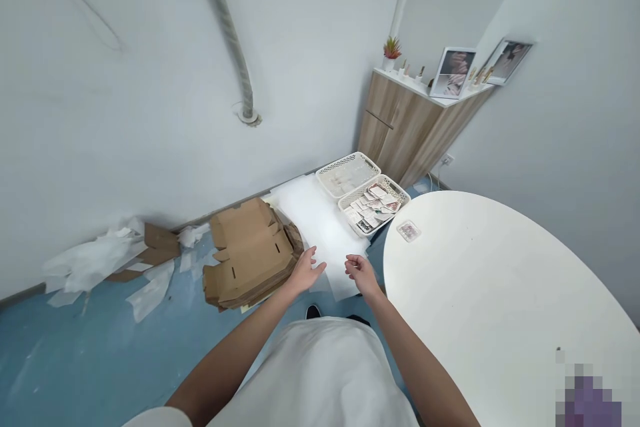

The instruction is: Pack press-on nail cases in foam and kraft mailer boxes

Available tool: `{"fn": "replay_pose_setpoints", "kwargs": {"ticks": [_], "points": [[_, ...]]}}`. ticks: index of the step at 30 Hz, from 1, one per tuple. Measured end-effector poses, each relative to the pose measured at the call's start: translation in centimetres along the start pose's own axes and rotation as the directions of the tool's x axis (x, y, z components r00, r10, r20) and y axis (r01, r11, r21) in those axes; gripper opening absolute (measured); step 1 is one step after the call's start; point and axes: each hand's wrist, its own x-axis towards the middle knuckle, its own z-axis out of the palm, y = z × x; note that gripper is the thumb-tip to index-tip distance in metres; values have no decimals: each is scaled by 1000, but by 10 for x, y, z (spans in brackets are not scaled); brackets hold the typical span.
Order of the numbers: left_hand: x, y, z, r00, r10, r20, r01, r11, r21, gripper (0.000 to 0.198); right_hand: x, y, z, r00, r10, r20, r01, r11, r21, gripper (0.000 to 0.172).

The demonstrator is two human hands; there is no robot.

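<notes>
My left hand hovers over the near edge of a stack of white sheets, beside flattened brown cardboard boxes. Its thumb and fingers are spread, with nothing in them. On the other side of the sheets, close to the round table, is my right hand. Its fingers are loosely curled and slightly apart; I see nothing held. Beyond the hands, a white plastic basket holds many small printed packets. A second white basket sits behind it, with a few flat clear pieces inside.
A white round table fills the right side, with a small clear packet near its edge. A wooden cabinet stands in the corner. Crumpled white wrapping and an open carton lie along the wall at left.
</notes>
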Motion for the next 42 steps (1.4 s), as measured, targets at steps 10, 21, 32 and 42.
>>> {"fn": "replay_pose_setpoints", "kwargs": {"ticks": [10,21,32,42], "points": [[30,1,-5,999,0,53,7,991,-137,59,30,-7,25,999,-26,-31,20,980,-197,34],[104,11,-7,969,-206,138,228,958,-172,63,139,-7,48,998,16,68,21,863,-505,66],[160,-28,31,897,-441,29,416,820,-393,44,165,27,65,911,-39,411,367,532,-763,65],[159,-19,26,806,-571,-157,378,701,-604,20,165,7,60,869,-206,450,489,499,-715,46]]}}
